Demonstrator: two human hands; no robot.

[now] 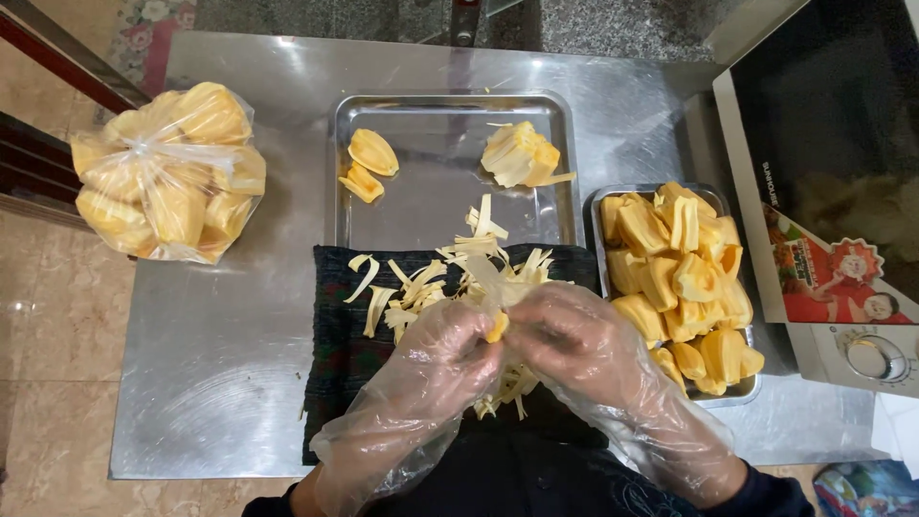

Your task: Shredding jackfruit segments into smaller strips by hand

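Gloved hands (507, 349), apparently pinching yellow fruit piece (497, 328)

Kitchen: steel table (220, 364), fruit trays (450, 215), microwave (823, 163).

Counts on the bench (230, 364)

Two steel trays: large tray (440, 215) with three jackfruit pieces, small tray (598, 206) heaped uncountably; one bag of pods (172, 172), one dark cloth (335, 325), one microwave (833, 172), two gloved hands.

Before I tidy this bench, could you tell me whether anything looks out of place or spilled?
Only the pale strips: they lie scattered over the dark cloth, and some spill onto the tray. Both hands pinch a yellow piece.
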